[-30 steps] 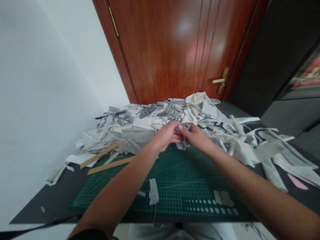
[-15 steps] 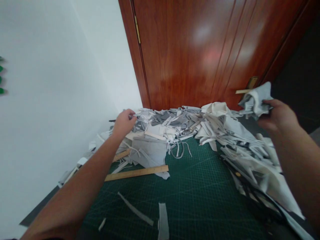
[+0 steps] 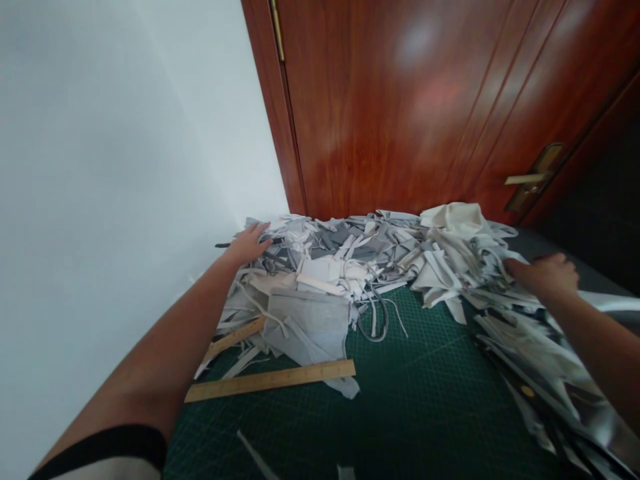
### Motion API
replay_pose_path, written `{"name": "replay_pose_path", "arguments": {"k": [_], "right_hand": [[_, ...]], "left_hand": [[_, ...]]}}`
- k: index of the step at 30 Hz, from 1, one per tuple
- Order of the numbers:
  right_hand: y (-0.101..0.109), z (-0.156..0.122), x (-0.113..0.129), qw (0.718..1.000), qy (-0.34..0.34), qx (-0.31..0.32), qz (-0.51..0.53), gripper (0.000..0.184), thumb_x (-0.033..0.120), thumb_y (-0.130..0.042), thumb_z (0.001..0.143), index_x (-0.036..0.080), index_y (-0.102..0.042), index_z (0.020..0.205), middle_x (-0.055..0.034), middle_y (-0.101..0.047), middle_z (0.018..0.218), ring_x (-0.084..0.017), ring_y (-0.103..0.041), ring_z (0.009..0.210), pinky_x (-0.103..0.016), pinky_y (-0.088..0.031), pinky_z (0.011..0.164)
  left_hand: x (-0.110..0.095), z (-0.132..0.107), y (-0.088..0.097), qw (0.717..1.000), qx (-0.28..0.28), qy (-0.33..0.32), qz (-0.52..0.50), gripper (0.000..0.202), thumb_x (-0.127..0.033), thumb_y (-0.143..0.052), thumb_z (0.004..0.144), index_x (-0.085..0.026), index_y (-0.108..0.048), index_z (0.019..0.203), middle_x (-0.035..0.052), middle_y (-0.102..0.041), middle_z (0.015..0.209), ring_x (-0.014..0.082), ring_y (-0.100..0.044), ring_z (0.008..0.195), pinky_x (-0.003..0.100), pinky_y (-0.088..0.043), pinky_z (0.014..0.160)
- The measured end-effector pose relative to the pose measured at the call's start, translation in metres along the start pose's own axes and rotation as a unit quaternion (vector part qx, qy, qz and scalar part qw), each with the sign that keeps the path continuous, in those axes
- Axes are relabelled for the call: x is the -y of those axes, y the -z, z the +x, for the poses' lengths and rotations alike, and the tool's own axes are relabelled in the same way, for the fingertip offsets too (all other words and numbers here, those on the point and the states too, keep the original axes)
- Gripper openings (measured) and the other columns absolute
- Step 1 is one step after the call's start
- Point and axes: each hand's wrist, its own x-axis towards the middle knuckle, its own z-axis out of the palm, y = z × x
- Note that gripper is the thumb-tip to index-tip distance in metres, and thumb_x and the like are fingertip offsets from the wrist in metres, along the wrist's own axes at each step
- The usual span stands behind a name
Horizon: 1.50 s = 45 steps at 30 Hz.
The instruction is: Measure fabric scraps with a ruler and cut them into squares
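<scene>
My left hand [image 3: 250, 244] rests on the far left end of a heap of grey and white fabric scraps [image 3: 345, 243], its fingers stretched out and apart. At the right end of the heap, my right hand [image 3: 545, 275] has its thumb side against a crumpled grey piece of cloth [image 3: 493, 261]. Nothing shows gripped in it, and its fingers look spread, though slightly blurred. A flat light-grey cloth piece [image 3: 310, 320] lies in front of the heap. One wooden ruler [image 3: 275, 379] crosses its lower edge; another wooden ruler [image 3: 235, 337] lies further left, partly under scraps.
A green cutting mat [image 3: 410, 393] covers the table, with narrow fabric strips [image 3: 255, 457] near its front. Dark scissors [image 3: 545, 413] lie on cloth at the right. A white wall [image 3: 150, 167] and a brown wooden door [image 3: 380, 120] stand behind.
My right hand has come down to the heap and let go of the grey cloth bundle it held up. My left hand's fingers have spread on the scraps. The view has shifted slightly.
</scene>
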Motion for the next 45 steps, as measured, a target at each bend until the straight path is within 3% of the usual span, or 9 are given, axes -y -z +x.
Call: {"name": "replay_pose_path", "arguments": {"k": [7, 12, 15, 18, 25, 29, 36, 41, 45], "right_hand": [[0.011, -0.049, 0.002, 0.990, 0.114, -0.062, 0.056, 0.052, 0.042, -0.065, 0.081, 0.012, -0.064, 0.123, -0.0314, -0.065, 0.118, -0.042, -0.055, 0.122, -0.050, -0.042, 0.102], [0.035, -0.086, 0.028, 0.965, 0.217, -0.108, 0.097, 0.042, 0.038, -0.062, 0.081, 0.016, -0.063, 0.117, -0.0275, -0.064, 0.113, -0.041, -0.056, 0.118, -0.054, -0.041, 0.101], [0.061, -0.119, 0.061, 0.938, 0.287, -0.035, 0.190, 0.031, 0.033, -0.066, 0.081, 0.019, -0.064, 0.109, -0.0217, -0.067, 0.108, -0.035, -0.062, 0.105, -0.049, -0.047, 0.092], [0.089, -0.164, 0.101, 0.873, 0.350, 0.110, 0.322, 0.028, 0.041, -0.067, 0.087, 0.024, -0.066, 0.108, -0.0112, -0.069, 0.102, -0.025, -0.065, 0.085, -0.040, -0.051, 0.073], [0.108, -0.246, 0.160, 0.681, 0.352, 0.340, 0.544, 0.032, 0.051, -0.070, 0.089, 0.025, -0.063, 0.107, -0.0038, -0.069, 0.099, -0.020, -0.064, 0.090, -0.035, -0.053, 0.080], [0.097, -0.257, 0.151, 0.674, 0.313, 0.347, 0.571, 0.029, 0.050, -0.071, 0.088, 0.024, -0.058, 0.089, 0.0027, -0.059, 0.075, -0.015, -0.055, 0.068, -0.030, -0.046, 0.065], [0.102, -0.241, 0.139, 0.716, 0.316, 0.274, 0.559, 0.023, 0.039, -0.069, 0.086, 0.023, -0.054, 0.080, 0.0027, -0.052, 0.073, -0.015, -0.050, 0.069, -0.031, -0.040, 0.065], [0.105, -0.221, 0.139, 0.749, 0.281, 0.193, 0.568, 0.018, 0.024, -0.064, 0.079, 0.023, -0.046, 0.075, 0.0033, -0.048, 0.070, -0.015, -0.049, 0.070, -0.031, -0.043, 0.068], [0.109, -0.219, 0.139, 0.703, 0.207, 0.215, 0.646, 0.026, 0.025, -0.070, 0.076, 0.024, -0.049, 0.090, 0.0014, -0.060, 0.087, -0.015, -0.058, 0.079, -0.029, -0.052, 0.069]], "left_hand": [[-0.009, 0.001, -0.013, 0.998, 0.054, 0.007, 0.011, 0.039, -0.042, -0.056, 0.089, -0.024, -0.073, 0.119, 0.0105, -0.073, 0.123, 0.0321, -0.066, 0.113, 0.042, -0.049, 0.098], [-0.025, -0.028, 0.016, 0.999, -0.036, -0.015, -0.013, 0.039, -0.038, -0.046, 0.098, -0.025, -0.067, 0.128, 0.0097, -0.065, 0.136, 0.0295, -0.058, 0.126, 0.041, -0.044, 0.105], [-0.055, -0.054, 0.052, 0.982, -0.157, -0.051, -0.087, 0.035, -0.036, -0.047, 0.098, -0.018, -0.071, 0.116, 0.0108, -0.068, 0.111, 0.0263, -0.063, 0.107, 0.037, -0.048, 0.097], [-0.106, -0.088, 0.089, 0.956, -0.185, -0.137, -0.184, 0.027, -0.038, -0.056, 0.093, -0.018, -0.072, 0.102, 0.0080, -0.063, 0.107, 0.0233, -0.061, 0.101, 0.034, -0.051, 0.087], [-0.211, -0.157, 0.105, 0.902, 0.037, -0.219, -0.370, 0.015, -0.030, -0.073, 0.082, -0.020, -0.069, 0.092, 0.0002, -0.068, 0.085, 0.0158, -0.061, 0.079, 0.028, -0.049, 0.073], [-0.225, -0.163, 0.090, 0.888, 0.093, -0.229, -0.387, 0.014, -0.029, -0.072, 0.080, -0.020, -0.071, 0.091, 0.0005, -0.070, 0.084, 0.0168, -0.063, 0.078, 0.030, -0.050, 0.074], [-0.249, -0.152, 0.089, 0.908, 0.041, -0.285, -0.303, 0.014, -0.027, -0.079, 0.073, -0.018, -0.070, 0.080, 0.0028, -0.069, 0.088, 0.0213, -0.063, 0.090, 0.038, -0.049, 0.088], [-0.269, -0.143, 0.078, 0.852, 0.079, -0.261, -0.447, 0.019, -0.019, -0.072, 0.076, -0.018, -0.061, 0.093, 0.0015, -0.069, 0.087, 0.0170, -0.066, 0.081, 0.031, -0.052, 0.077], [-0.283, -0.142, 0.074, 0.862, 0.024, -0.286, -0.417, 0.015, -0.019, -0.057, 0.088, -0.019, -0.063, 0.102, 0.0038, -0.069, 0.099, 0.0198, -0.066, 0.098, 0.034, -0.053, 0.090]]}}
